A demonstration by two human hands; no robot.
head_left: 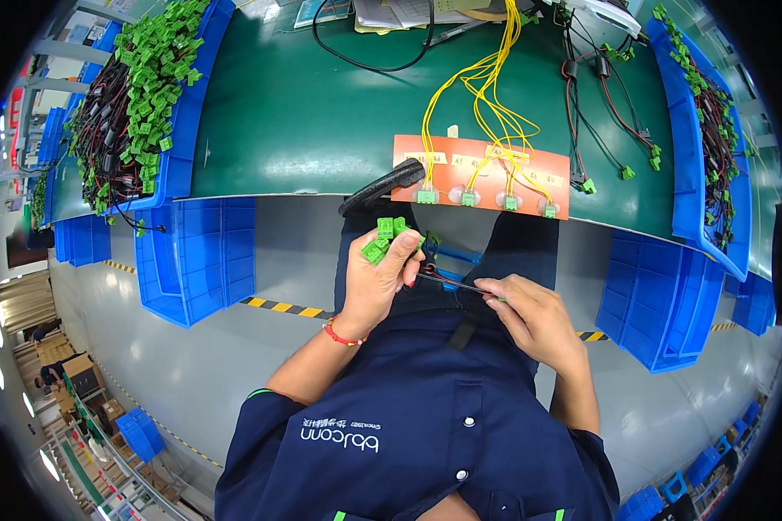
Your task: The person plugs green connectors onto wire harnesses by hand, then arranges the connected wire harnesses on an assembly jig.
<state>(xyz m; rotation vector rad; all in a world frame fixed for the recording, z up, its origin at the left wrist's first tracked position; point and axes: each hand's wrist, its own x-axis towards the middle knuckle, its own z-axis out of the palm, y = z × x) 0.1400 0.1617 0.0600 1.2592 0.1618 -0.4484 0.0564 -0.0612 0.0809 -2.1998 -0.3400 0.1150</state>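
Note:
My left hand is closed around a bunch of green plug-in terminal connectors, held over my lap just in front of the bench edge. Red and black wires run from it across to my right hand. The right thumb and fingers pinch those wires near their end, where a bit of green shows; the rest is hidden by the fingers. Beyond my hands, an orange board lies at the bench edge, with yellow wires leading to several green connectors along its front.
A blue bin heaped with green-ended cables stands at the left of the green bench, another blue bin at the right. Blue crates sit below. A black curved piece juts over the edge. Loose cables lie back right.

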